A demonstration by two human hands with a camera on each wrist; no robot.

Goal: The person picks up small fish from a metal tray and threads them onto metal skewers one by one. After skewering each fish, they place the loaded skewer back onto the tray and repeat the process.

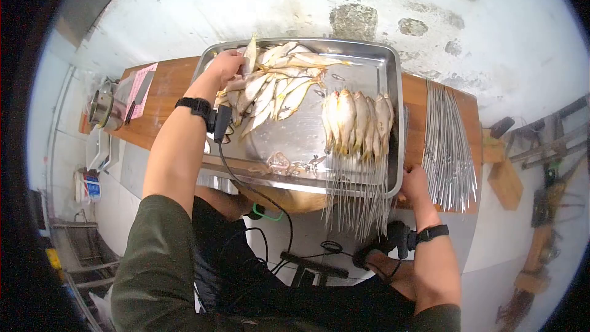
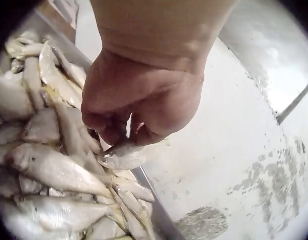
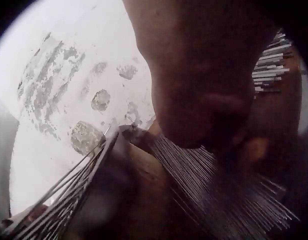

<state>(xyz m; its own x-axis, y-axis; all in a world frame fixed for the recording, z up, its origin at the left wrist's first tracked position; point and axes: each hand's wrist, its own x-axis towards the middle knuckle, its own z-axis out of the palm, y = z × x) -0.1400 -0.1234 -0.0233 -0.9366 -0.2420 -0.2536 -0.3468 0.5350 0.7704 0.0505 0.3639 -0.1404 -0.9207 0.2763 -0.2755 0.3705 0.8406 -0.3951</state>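
Note:
Pinched in my left hand (image 1: 228, 66) is a small silvery-yellow fish (image 1: 251, 55), held over the back left of a metal tray (image 1: 279, 141). In the left wrist view, curled fingers and thumb close on this fish (image 2: 125, 156) by the tray's rim. A heap of similar fish (image 1: 270, 89) lies beneath and beside that hand. My right hand (image 1: 413, 183), fingers curled under, is low beside the tray's front right corner. In the right wrist view, the right hand (image 3: 204, 110) is dark, and I cannot tell whether it holds anything.
A row of skewered fish (image 1: 356, 120) lies at the tray's right, its metal skewers (image 1: 359, 200) jutting over the front rim. Loose skewers (image 1: 448, 147) are spread on the wooden table (image 1: 415, 101). A knife (image 1: 141, 92) lies on pink paper at left; a whitewashed wall (image 1: 276, 0) stands behind.

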